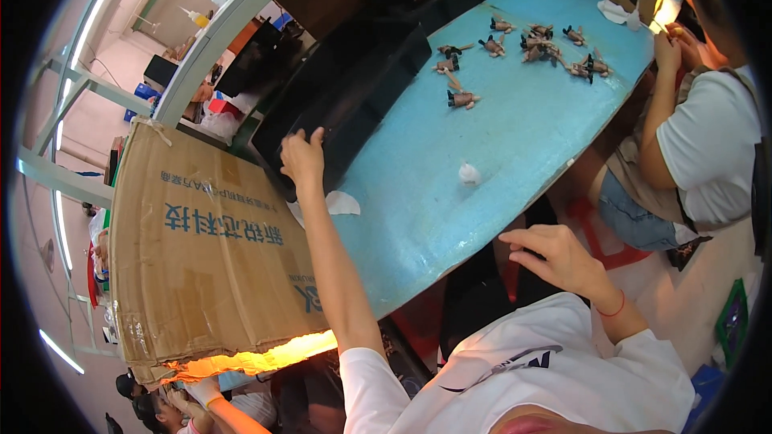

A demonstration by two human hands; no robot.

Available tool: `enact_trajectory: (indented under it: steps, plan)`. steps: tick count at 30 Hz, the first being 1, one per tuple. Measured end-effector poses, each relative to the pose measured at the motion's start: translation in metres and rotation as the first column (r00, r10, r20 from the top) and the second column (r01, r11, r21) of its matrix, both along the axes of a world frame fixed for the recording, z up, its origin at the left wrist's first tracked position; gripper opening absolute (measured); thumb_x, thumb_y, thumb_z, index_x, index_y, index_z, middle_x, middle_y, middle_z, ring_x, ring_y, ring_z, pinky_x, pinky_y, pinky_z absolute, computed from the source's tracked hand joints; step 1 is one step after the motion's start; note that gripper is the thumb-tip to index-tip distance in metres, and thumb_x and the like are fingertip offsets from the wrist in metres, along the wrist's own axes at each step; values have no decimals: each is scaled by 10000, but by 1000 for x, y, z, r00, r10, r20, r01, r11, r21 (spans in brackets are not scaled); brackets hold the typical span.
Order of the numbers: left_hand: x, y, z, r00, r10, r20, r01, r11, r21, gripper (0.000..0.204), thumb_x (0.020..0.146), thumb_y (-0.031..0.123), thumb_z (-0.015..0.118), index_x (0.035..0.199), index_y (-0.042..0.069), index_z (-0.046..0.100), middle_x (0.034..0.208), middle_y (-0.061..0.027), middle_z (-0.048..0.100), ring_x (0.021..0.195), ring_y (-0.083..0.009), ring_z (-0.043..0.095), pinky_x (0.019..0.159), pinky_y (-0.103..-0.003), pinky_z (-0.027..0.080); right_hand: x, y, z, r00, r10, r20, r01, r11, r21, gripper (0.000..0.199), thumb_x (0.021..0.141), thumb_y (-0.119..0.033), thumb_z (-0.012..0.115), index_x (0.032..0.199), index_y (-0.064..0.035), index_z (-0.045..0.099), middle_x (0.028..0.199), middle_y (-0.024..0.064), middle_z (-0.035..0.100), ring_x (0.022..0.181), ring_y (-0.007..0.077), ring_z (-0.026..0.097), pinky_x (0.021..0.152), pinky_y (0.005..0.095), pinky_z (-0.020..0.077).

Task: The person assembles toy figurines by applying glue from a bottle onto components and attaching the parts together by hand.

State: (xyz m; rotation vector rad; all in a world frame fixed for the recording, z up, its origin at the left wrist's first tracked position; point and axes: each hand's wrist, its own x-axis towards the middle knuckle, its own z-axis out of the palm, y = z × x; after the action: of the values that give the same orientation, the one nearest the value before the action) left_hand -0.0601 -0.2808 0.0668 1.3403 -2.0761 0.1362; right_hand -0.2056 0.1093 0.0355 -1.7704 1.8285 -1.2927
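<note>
At the near end of a long black tray is my left hand. Its fingers are bent, with the thumb apart. No object shows in them, and whether they touch the tray I cannot tell. My right hand hovers off the front edge of the light-blue tabletop, fingers loosely curled, thumb apart, nothing visible in it. Toward the far side lie several small brown-and-black figures; one figure lies nearer, apart from the group. A small crumpled white piece sits mid-table.
A large cardboard sheet stands to the left, beside a white scrap. At the right, another person sits by the table, hands raised. More white scraps lie at the far corner. A metal beam runs behind the tray.
</note>
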Motion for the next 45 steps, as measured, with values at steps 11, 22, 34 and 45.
enact_trajectory:
  steps: [11, 22, 34, 45]
  plan:
    - [81, 254, -23, 395, -909, 133, 909, 367, -197, 108, 679, 88, 650, 703, 25, 566, 814, -96, 583, 741, -219, 583, 571, -299, 450, 7, -42, -21, 973, -170, 153, 178, 983, -39, 109, 826, 20, 572, 913, 23, 637, 658, 80, 624, 570, 104, 590, 535, 224, 463]
    - [269, 220, -41, 882, -16, -471, 79, 990, 114, 86, 761, -17, 562, 819, 19, 615, 668, -110, 563, 614, -281, 568, 558, -336, 464, 55, -57, -21, 999, -18, 46, 16, 998, 57, 116, 856, 5, 548, 941, 24, 625, 677, 62, 608, 595, 89, 584, 542, 200, 455]
    - [285, 103, -90, 980, 192, -55, -189, 980, 56, 135, 827, 163, 556, 924, 69, 568, 663, -160, 593, 594, -364, 564, 524, -460, 423, 79, -66, -16, 1000, 11, -21, -9, 998, 66, 111, 865, 5, 536, 931, 27, 622, 677, 57, 596, 593, 80, 564, 547, 202, 449]
    - [369, 86, -174, 660, 161, -734, -200, 979, 35, 93, 820, 106, 538, 898, 75, 498, 731, -76, 500, 591, -249, 483, 512, -379, 417, 86, -61, -20, 986, 88, -142, -85, 996, 22, 101, 814, 9, 585, 904, 18, 631, 701, 119, 626, 591, 176, 620, 546, 259, 478]
